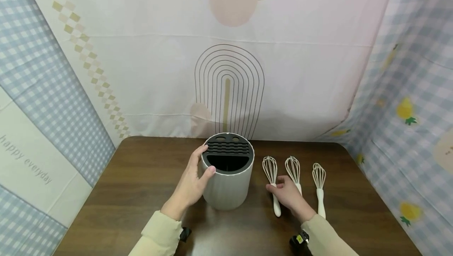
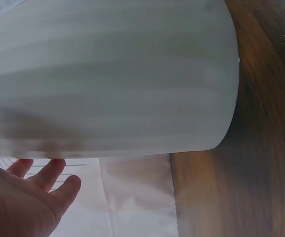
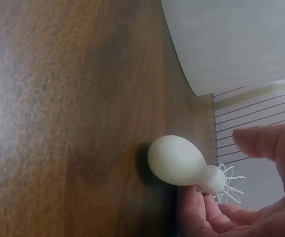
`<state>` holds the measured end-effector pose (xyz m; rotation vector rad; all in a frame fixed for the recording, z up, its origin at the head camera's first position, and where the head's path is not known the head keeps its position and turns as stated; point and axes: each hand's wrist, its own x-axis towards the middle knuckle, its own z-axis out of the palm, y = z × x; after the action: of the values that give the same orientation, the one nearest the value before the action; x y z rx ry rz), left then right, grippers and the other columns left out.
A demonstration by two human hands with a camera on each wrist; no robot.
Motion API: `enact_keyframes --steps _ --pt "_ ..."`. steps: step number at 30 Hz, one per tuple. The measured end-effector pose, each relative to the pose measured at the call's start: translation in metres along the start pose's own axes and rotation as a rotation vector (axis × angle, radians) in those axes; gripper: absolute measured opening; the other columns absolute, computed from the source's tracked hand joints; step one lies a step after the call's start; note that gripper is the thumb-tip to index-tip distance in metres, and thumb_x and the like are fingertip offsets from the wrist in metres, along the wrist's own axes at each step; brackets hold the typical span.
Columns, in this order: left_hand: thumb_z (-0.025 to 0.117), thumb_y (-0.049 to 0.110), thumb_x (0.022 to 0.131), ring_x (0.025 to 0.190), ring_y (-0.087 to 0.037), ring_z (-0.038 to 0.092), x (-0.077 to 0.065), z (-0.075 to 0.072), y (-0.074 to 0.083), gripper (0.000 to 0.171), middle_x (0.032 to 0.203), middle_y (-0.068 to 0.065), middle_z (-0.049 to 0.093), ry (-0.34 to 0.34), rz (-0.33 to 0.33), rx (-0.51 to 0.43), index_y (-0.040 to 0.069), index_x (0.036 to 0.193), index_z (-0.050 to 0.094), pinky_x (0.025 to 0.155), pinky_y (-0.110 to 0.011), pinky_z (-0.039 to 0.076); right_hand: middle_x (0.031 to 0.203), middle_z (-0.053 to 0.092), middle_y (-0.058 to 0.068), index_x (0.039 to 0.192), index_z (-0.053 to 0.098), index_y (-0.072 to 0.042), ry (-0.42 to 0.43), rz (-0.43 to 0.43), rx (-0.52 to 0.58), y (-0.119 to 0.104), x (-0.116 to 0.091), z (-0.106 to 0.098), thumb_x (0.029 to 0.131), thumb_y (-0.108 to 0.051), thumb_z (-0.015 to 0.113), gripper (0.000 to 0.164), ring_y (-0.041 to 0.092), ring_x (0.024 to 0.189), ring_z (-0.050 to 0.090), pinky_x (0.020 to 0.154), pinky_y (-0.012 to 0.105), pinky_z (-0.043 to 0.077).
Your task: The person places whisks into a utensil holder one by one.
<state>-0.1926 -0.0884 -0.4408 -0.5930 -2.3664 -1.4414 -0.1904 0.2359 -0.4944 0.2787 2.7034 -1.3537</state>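
Observation:
A pale grey utensil holder (image 1: 228,191) with a black slotted top insert stands upright on the table. Against its left side rests my left hand (image 1: 191,181), thumb and fingertips at the rim; the left wrist view has the fingers (image 2: 49,173) along the holder's wall. Three white whisks lie to the right of the holder. My right hand (image 1: 288,195) is over the nearest whisk (image 1: 276,205). In the right wrist view its fingers (image 3: 194,210) touch the whisk's handle, while the thumb stands apart from it. That hand partly covers the middle whisk (image 1: 292,167).
The third whisk (image 1: 320,197) lies farther right, handle toward me. Behind the brown wooden table (image 1: 148,169) hangs a white patterned cloth (image 1: 141,71), with blue checked cloth on both sides.

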Motion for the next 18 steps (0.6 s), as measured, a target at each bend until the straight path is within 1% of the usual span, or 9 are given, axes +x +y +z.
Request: enact_keyframes --steps 6,13,18 --pt "0.059 0.039 0.093 0.136 -0.024 0.035 -0.0007 0.001 -0.0017 0.064 0.154 0.004 0.028 0.019 0.002 -0.009 0.028 0.149 0.03 0.105 -0.052 0.031 0.103 0.059 0.02 0.133 0.042 0.011 0.012 -0.012 -0.017 -0.0014 -0.0016 0.0008 0.09 -0.021 0.066 0.059 0.028 0.093 0.057 0.075 0.041 0.049" --pt "0.059 0.04 0.093 0.135 -0.022 0.036 -0.0007 0.0029 -0.0035 0.065 0.153 0.004 0.03 0.036 0.015 0.018 0.028 0.149 0.03 0.105 -0.051 0.032 0.098 0.059 0.019 0.132 0.043 0.011 0.005 0.001 -0.042 0.0014 0.0015 0.0018 0.091 -0.017 0.063 0.053 0.026 0.086 0.057 0.07 0.037 0.048" --pt "0.059 0.041 0.093 0.135 -0.022 0.037 -0.0003 0.0036 -0.004 0.064 0.153 0.004 0.03 0.043 0.017 0.027 0.028 0.149 0.03 0.104 -0.051 0.033 0.094 0.058 0.017 0.129 0.046 0.012 0.007 -0.012 -0.046 0.004 0.004 0.0022 0.091 -0.014 0.062 0.049 0.024 0.083 0.056 0.067 0.035 0.047"
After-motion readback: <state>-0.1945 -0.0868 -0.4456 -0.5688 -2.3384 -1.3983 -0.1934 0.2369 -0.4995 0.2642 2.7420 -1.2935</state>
